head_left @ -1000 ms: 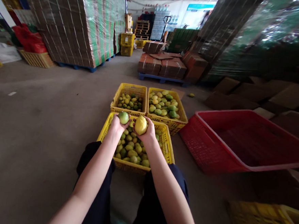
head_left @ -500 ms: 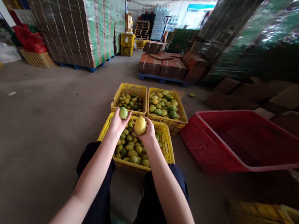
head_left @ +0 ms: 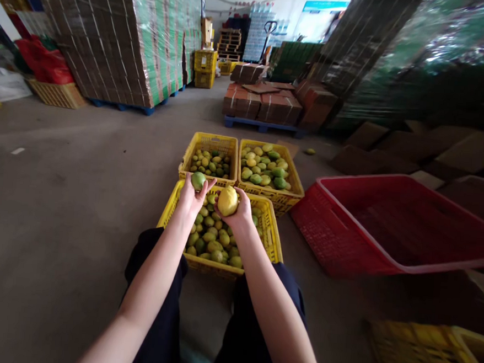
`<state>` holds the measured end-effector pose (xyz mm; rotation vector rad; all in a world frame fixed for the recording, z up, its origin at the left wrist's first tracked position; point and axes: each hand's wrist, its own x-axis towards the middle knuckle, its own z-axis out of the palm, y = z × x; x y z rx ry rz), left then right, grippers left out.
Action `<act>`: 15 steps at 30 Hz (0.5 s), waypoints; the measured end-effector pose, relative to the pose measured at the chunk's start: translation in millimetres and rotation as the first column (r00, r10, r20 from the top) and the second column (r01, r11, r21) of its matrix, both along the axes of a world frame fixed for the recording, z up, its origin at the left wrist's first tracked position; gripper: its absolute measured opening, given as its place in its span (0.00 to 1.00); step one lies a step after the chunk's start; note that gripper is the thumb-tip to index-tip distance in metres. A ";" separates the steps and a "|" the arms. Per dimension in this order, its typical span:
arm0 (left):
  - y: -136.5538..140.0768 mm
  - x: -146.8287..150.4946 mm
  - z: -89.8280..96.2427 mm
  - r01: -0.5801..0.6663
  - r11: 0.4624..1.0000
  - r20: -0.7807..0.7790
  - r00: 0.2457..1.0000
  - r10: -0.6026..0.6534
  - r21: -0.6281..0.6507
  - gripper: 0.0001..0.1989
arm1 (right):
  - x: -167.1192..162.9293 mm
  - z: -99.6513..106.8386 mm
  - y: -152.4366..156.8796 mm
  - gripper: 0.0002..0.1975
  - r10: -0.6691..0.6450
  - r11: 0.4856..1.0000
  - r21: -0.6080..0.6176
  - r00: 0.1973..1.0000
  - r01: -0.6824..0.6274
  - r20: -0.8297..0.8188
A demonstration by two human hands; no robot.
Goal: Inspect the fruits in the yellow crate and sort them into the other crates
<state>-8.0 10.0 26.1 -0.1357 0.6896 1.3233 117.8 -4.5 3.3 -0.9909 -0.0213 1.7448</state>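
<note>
My left hand (head_left: pixel 191 199) holds a green lemon (head_left: pixel 198 180) between thumb and fingers. Beside it, my right hand (head_left: pixel 242 212) grips a larger yellow lemon (head_left: pixel 228 201). Both hands are above the near yellow crate (head_left: pixel 275 244), which holds many green and yellowish lemons (head_left: pixel 213 246). Just beyond stand two more yellow crates. The back left crate (head_left: pixel 189 150) contains small green-yellow fruit (head_left: pixel 210 164); the back right crate (head_left: pixel 295 177) is fuller, with larger yellow and green lemons (head_left: pixel 263 163). My forearms cover part of the near crate.
A large red crate (head_left: pixel 338 232) tilts at the right, near flattened cardboard (head_left: pixel 397 151). Another yellow crate (head_left: pixel 425 349) is at lower right. Bundled cardboard (head_left: pixel 262 102) lies on a blue pallet (head_left: pixel 262 125) ahead. A single fruit (head_left: pixel 309 151) rests on the floor. Wrapped stacks (head_left: pixel 106 39) rise at left.
Both hands keep their lemons over the near crate. The green lemon has turned and shifted slightly in my left hand. The view has tilted a little.
</note>
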 end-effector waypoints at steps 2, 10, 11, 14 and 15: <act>-1.1 1.4 -0.1 -0.016 1.000 -0.015 1.000 0.016 0.002 0.14 | 0.0 0.2 0.0 0.11 -0.007 1.000 -0.003 1.000 0.007 -0.006; -6.2 2.9 1.3 0.010 1.000 -0.065 0.998 -0.010 0.001 0.13 | -1.0 2.5 -1.1 0.11 -0.002 1.000 -0.023 1.000 0.002 0.006; -6.7 2.6 2.4 0.014 1.000 -0.061 0.998 -0.014 -0.006 0.13 | -0.8 2.7 -1.4 0.11 -0.005 1.000 -0.025 1.000 0.005 0.001; -7.4 2.1 5.4 0.028 1.000 -0.030 0.999 -0.028 -0.009 0.13 | -0.1 2.6 -1.7 0.11 -0.010 1.000 -0.024 1.000 0.010 -0.010; -7.3 2.1 6.2 0.039 0.999 -0.018 0.999 -0.040 -0.001 0.14 | 0.3 2.3 -1.6 0.11 -0.010 1.000 -0.022 1.000 0.010 -0.009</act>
